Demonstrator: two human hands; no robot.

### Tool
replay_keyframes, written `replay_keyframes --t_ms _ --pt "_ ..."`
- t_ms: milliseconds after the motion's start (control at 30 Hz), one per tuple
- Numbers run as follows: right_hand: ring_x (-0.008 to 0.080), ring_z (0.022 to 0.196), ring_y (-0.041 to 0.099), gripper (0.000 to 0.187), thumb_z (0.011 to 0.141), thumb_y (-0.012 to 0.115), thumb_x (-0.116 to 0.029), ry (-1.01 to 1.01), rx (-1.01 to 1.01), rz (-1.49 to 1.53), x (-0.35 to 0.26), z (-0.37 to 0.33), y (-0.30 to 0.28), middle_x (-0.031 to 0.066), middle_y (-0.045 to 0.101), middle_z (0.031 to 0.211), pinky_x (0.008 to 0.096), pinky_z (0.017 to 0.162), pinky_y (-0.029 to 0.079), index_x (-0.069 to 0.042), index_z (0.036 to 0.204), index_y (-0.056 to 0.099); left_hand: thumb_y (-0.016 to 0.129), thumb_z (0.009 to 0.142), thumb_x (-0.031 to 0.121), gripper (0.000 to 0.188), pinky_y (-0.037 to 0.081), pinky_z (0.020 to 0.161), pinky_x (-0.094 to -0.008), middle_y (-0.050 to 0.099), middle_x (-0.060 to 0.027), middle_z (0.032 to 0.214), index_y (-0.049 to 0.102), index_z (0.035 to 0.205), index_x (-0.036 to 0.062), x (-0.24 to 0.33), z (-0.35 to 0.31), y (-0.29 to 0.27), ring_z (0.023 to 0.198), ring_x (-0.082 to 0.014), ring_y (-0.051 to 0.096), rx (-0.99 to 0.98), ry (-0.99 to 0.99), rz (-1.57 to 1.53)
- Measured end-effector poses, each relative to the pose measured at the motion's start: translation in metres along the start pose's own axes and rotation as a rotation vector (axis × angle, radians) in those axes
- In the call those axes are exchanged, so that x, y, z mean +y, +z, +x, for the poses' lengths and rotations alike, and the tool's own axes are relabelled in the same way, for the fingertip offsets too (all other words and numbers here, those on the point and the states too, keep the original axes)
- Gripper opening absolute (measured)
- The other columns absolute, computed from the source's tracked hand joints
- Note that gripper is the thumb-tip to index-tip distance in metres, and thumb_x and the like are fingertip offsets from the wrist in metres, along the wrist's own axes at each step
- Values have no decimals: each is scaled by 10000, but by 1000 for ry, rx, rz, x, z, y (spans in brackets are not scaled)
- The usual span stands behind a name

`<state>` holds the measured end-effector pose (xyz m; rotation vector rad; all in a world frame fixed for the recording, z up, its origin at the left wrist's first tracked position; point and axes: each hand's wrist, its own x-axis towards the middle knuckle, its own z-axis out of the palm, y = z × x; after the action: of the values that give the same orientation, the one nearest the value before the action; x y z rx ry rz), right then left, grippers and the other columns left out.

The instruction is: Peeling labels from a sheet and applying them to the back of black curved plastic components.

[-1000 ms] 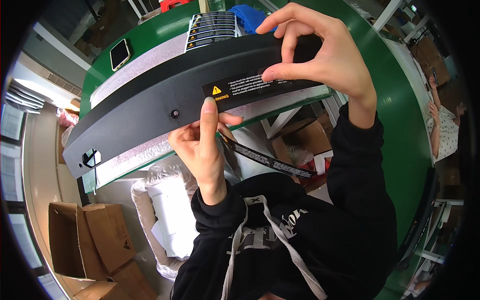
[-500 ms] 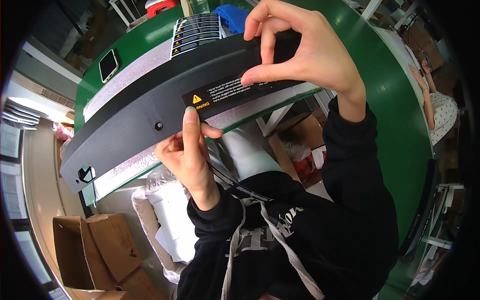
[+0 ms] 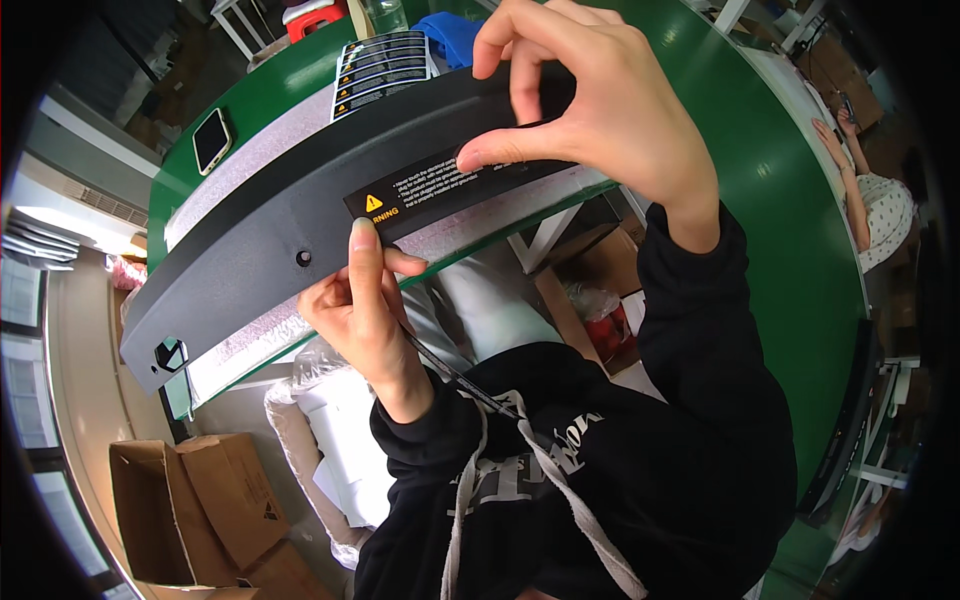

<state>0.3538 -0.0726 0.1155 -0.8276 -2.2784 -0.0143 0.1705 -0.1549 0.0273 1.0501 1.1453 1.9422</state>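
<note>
A long, curved black plastic panel (image 3: 235, 225) is held up slantwise over the near edge of the green table. On its face lies a black warning label (image 3: 420, 190) with a yellow triangle and small white print. My left hand (image 3: 362, 318) grips the panel's lower edge, its thumb on the label's lower left corner and the other fingers partly hidden. My right hand (image 3: 625, 105) is curled around the panel farther right. Its thumb presses on the label's print, and its fingers reach the upper edge. A round hole and a larger cutout pierce the panel's left part.
Behind the panel lie a sheet of similar labels (image 3: 385, 75), a blue cloth (image 3: 452, 38) and a phone (image 3: 212, 141) on the green table (image 3: 755, 190). Cardboard boxes (image 3: 235, 500) and a plastic-lined container (image 3: 290, 425) stand below left. Another person (image 3: 880, 215) sits far right.
Both hands and the panel have shifted slightly left in the picture. The right thumb still rests on the label, and the left thumb keeps to its corner.
</note>
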Motion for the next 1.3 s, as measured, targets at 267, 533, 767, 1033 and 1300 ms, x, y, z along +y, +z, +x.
replay_keyframes --t_ms 267,533,767,1033,1300 --pt "170 1061 597 401 772 704 -238 -134 418 -325 -42 -40 46 20 637 1127 443 1019 328 -83 1129 608 582 917 97 160 179 353 -175 594 -98 537 619 801 -7 -7 -4 3 337 -12 310 79 18 -80" --pt "110 1140 589 413 830 590 -77 -296 482 -165 -30 -56 101 -12 641 1206 298 1000 394 -80 1240 540 589 899 145 342 157 288 -194 566 -87 496 594 598 -16 -6 -10 8 287 -35 301 217 26 -53" --pt "183 1135 600 485 778 536 35 -229 451 -295 1 -78 69 41 617 1245 336 948 466 -24 1259 523 637 858 130 365 182 344 -193 569 -107 513 556 520 20 -11 -5 3 295 -47 294 164 85 -104" --pt "235 1066 614 481 726 564 -5 -104 411 -471 17 -79 18 83 636 1170 379 925 469 -52 1204 576 626 904 195 249 396 532 -140 576 -58 636 624 784 -23 -4 12 -8 544 -73 496 -1 0 -53" --pt "252 1009 614 308 855 492 -174 158 -403 -31 53 1 -16 104 648 1134 335 888 467 -66 1108 630 587 939 231 360 143 374 -196 550 -31 548 590 642 28 -9 -17 -26 372 0 283 -99 20 66"
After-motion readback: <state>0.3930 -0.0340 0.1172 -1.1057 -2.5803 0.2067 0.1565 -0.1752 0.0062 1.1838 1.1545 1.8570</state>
